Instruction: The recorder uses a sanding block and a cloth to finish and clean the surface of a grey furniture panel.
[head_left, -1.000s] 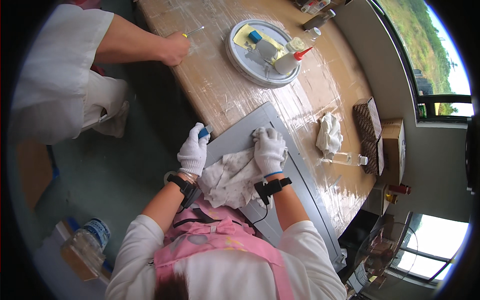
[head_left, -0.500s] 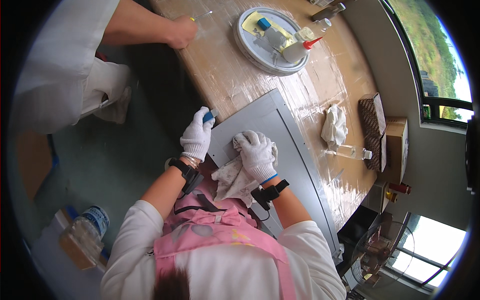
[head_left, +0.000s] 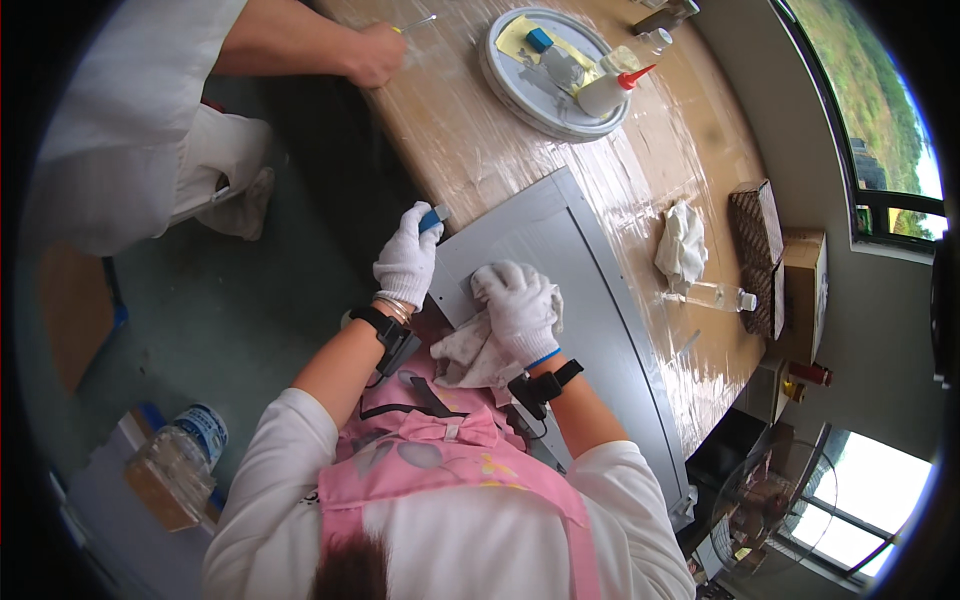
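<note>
A grey metal panel (head_left: 590,290) lies on the table's near edge. My right hand (head_left: 520,310), in a white knitted glove, presses a stained white rag (head_left: 468,352) against the panel, its fingers bent over the cloth. The rag's loose end trails toward my pink apron (head_left: 450,455). At the panel's left corner, my gloved left hand (head_left: 408,258) is closed around a small blue block (head_left: 433,218) with a pale grey end. The fingers cover part of this block, so its exact kind does not show.
A round grey lid (head_left: 510,90) carries a red-tipped white bottle (head_left: 602,96) and another blue block (head_left: 539,40). Beyond the panel lie a crumpled cloth (head_left: 682,245) and a clear bottle (head_left: 722,296). Far left, another person's hand (head_left: 378,55) holds a thin tool over the table edge.
The whole view has shifted slightly. Against the panel, my right hand and the rag have slid a little toward me. My left hand keeps its hold on the blue block.
</note>
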